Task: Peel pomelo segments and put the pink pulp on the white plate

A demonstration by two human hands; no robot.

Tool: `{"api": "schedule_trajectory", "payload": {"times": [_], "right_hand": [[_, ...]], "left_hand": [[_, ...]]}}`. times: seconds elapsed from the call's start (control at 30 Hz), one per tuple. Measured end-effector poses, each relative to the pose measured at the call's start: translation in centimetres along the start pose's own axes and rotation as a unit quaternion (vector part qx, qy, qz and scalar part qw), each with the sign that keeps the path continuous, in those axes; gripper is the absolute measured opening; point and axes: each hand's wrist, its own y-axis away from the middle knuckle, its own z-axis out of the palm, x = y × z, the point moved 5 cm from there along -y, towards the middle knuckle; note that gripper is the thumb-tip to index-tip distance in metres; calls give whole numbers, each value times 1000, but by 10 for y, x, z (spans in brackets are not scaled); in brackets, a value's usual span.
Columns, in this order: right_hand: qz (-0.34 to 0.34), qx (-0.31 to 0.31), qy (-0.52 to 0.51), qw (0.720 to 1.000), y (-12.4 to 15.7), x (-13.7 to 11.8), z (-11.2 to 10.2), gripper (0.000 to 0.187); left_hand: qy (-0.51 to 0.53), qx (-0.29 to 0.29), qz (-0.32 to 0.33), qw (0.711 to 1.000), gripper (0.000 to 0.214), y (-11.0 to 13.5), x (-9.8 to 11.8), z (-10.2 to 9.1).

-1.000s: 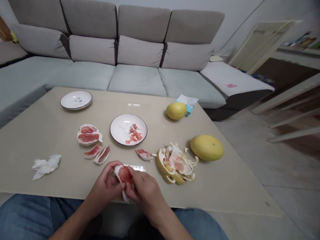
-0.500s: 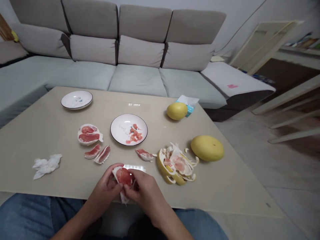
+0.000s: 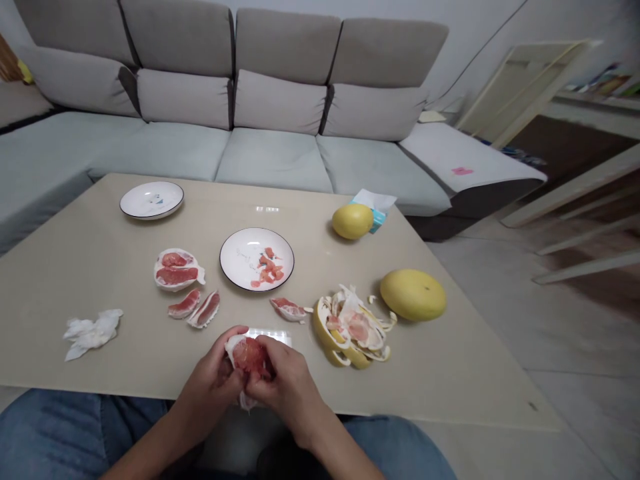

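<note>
A crumpled tissue (image 3: 93, 333) lay at the left of the desk (image 3: 450, 380). Farther back, towards the sofa (image 3: 273, 157), was a dark-rimmed plate (image 3: 135, 200). Next came a chunk (image 3: 177, 273) of pomelo, red flesh in white pith, with two wedges (image 3: 204, 311) just in front of it.

The left hand (image 3: 213, 370) had its fingers curled closed around the left side of a red piece (image 3: 247, 355), which was held at the desk's near edge, white skin on its left and hanging below. Beyond it sat a second plate (image 3: 237, 260), bits (image 3: 269, 270) of flesh on its right half. The right hand (image 3: 287, 377) pinched the piece's right side, thumb and fingers closed on it.

Past that hand lay another wedge (image 3: 287, 309), then a heap of peel (image 3: 327, 337). Behind the heap, a small pomelo (image 3: 353, 221) stood against a tissue pack (image 3: 377, 219); a larger pomelo (image 3: 414, 295) rested rightmost.
</note>
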Motion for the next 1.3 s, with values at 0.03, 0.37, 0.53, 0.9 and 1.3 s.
{"api": "schedule_trajectory", "payload": {"times": [0.03,0.37,0.53,0.9,1.3], "right_hand": [[5,-7,-13,1000,-1,0,0,25],[82,-71,-74,991,-4,3,-3,21],[124,-107,-139,977,-6,4,-5,16],[117,-101,-96,983,-4,5,-5,23],[55,-25,-59,996,-5,1,-8,13]], "left_hand": [[8,-1,3,1000,49,0,0,-1],[74,-2,-25,997,52,-5,-6,-6],[69,-17,-19,997,50,-9,-8,-8],[75,-9,-12,997,56,-4,-7,-8],[63,-42,-14,997,54,-6,2,-1]]}}
